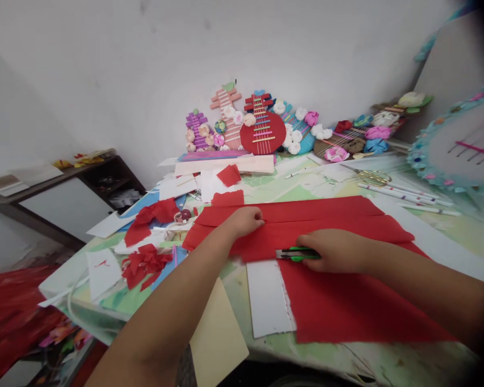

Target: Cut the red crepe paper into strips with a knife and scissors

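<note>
A folded sheet of red paper (326,209) lies across the table in front of me, with a larger red sheet (347,306) spread below it. My right hand (334,250) is wrapped round a green and black utility knife (300,253). Its blade points left and lies against the lower edge of the folded paper. Further left, my left hand (246,221) rests on the folded paper with fingers curled and thumb tip near them, seemingly pinching it. A white card (266,301) with a ragged right edge sticks out below the blade.
Red scraps (145,263) and paper pieces litter the left side. Paper lute-like crafts (262,129) lean on the back wall. Gold scissors (373,176) and white sticks (403,194) lie at the right. A cream card (218,333) overhangs the front edge.
</note>
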`<control>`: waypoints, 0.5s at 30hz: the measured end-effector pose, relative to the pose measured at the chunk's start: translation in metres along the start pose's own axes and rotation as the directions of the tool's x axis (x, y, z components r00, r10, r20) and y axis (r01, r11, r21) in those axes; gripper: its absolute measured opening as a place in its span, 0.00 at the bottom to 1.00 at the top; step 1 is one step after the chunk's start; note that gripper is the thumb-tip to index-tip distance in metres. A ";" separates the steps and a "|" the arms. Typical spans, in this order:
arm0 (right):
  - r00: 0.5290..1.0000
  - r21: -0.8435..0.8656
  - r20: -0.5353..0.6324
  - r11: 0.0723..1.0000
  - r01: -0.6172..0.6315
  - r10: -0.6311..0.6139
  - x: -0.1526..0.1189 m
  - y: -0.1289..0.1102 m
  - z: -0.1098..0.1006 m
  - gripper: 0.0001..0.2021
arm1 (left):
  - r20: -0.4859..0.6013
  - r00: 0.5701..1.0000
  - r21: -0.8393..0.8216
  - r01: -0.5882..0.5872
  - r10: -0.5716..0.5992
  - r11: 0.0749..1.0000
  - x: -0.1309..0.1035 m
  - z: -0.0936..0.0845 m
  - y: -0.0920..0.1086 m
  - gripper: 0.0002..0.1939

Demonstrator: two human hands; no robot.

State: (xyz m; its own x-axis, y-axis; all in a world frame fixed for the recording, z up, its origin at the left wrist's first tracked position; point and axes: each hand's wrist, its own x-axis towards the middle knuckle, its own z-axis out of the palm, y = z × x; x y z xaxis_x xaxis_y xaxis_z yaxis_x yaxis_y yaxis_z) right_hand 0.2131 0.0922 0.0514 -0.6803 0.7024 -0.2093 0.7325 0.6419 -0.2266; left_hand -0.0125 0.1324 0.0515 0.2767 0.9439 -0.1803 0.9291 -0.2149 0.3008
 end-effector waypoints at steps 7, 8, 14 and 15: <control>0.999 -0.010 -0.051 1.000 0.002 -0.002 -0.001 0.001 -0.002 0.07 | -0.026 1.000 -0.006 -0.015 0.015 1.000 0.002 -0.002 0.001 0.13; 0.998 -0.005 -0.057 1.000 -0.004 0.003 -0.001 0.002 -0.003 0.07 | -0.032 0.999 -0.009 -0.019 0.019 1.000 0.002 -0.002 0.000 0.13; 0.993 0.033 -0.102 0.998 -0.061 0.064 -0.001 0.010 -0.010 0.10 | -0.084 0.996 -0.031 -0.040 0.037 0.999 -0.003 -0.012 0.003 0.13; 0.992 0.039 -0.108 0.997 -0.068 0.072 -0.001 0.011 -0.011 0.10 | -0.090 0.995 -0.029 -0.046 0.043 0.999 -0.004 -0.015 0.005 0.12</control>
State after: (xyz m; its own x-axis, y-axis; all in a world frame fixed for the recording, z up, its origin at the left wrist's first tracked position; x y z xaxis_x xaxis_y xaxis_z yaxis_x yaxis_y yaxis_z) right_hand 0.2225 0.1023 0.0596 -0.6190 0.7760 -0.1216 0.7758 0.5799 -0.2486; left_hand -0.0130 0.1311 0.0681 0.2930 0.9526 -0.0819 0.9079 -0.2504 0.3361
